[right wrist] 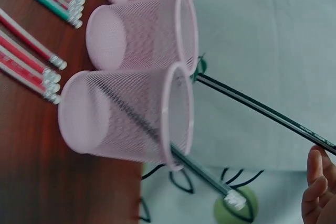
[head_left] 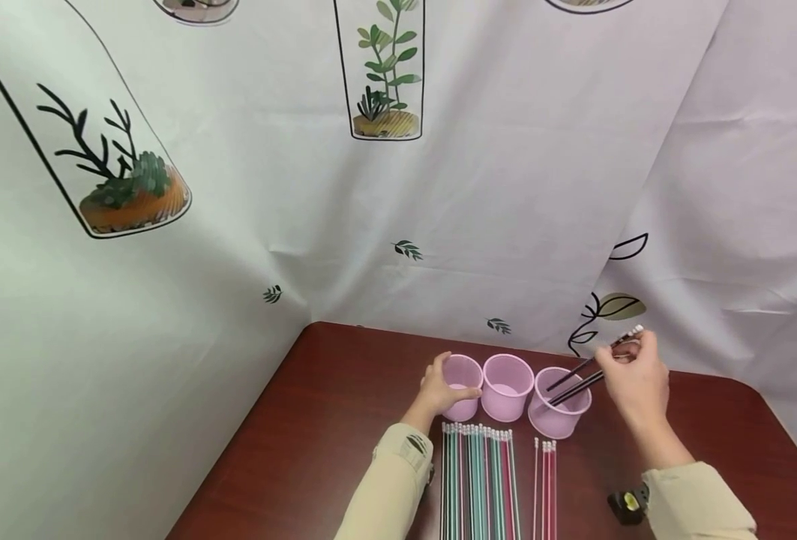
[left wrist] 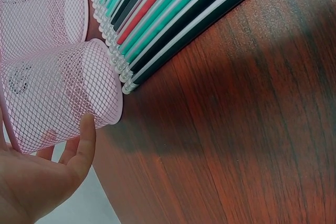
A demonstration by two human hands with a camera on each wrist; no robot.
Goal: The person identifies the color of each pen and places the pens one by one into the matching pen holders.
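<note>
Three pink mesh pencil cups stand in a row along the back of the table. My left hand point(head_left: 436, 386) grips the left cup point(left wrist: 50, 93), thumb and fingers spread around its sides. At the right cup point(right wrist: 121, 116), my right hand point(head_left: 641, 382) pinches a black striped pencil point(right wrist: 257, 109) near its eraser end. That pencil slants down toward the cup's mouth. Another black pencil point(right wrist: 202, 171) leans inside the same cup, eraser end out over the rim. The middle cup point(head_left: 507, 386) stands between them.
In front of the cups lies a wide row of green, black and red pencils point(head_left: 479, 480), erasers toward the cups. A smaller group of red pencils point(head_left: 548, 487) lies to its right. A printed white curtain point(head_left: 472, 225) hangs behind the brown table point(head_left: 344, 390).
</note>
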